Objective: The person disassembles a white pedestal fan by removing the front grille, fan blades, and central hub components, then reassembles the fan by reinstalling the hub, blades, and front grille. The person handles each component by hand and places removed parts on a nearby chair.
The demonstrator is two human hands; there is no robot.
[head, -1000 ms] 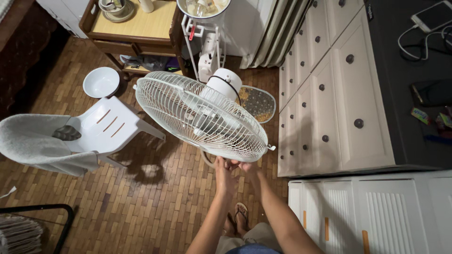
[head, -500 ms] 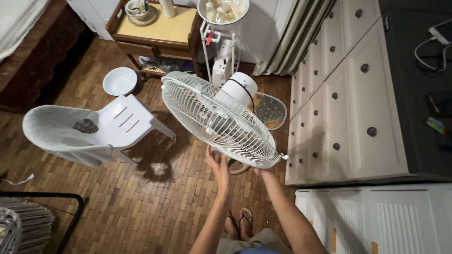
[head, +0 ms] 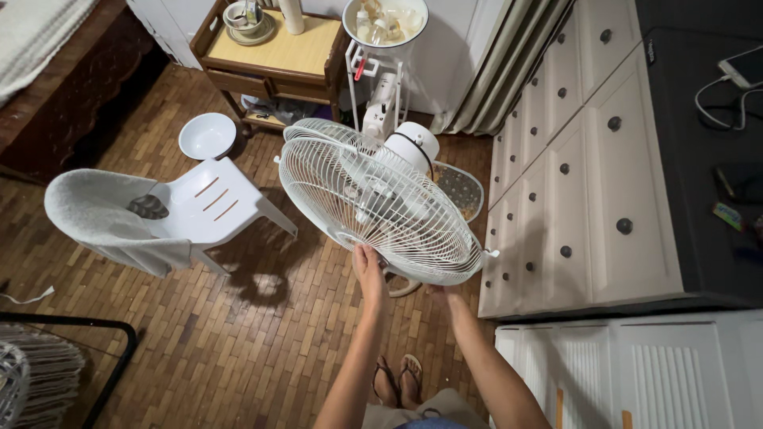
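Far left: dark wooden furniture edge [head: 71, 103] along the parquet floor [head: 238, 334]. Black metal frame [head: 95, 349] at lower left corner.

Left of centre: white plastic chair [head: 199, 206], grey cloth [head: 95, 218] draped over backrest. White bowl [head: 207, 135] on floor just behind chair. Wooden side table [head: 278, 52] beyond, carrying dish and cylindrical container.

Centre: white electric fan [head: 377, 202], wire grille tilted, face turned up toward camera, motor housing behind grille. Positioned between chair and drawer unit, above floor. White stand with round tray of bottles [head: 385, 20] behind fan.

Left hand [head: 369, 266]: fingers closed on lower rim of grille, gripping wire guard.

Right hand [head: 445, 292]: at lower right rim of grille, largely hidden beneath guard; grip state cannot be determined.

Sandalled feet [head: 397, 377] visible below, between forearms.

Right: white chest of drawers [head: 588, 183] with dark round knobs, just beside fan. Dark top surface [head: 699, 143] carrying phone with cable [head: 743, 67]. White louvred cabinet [head: 636, 369] at lower right.
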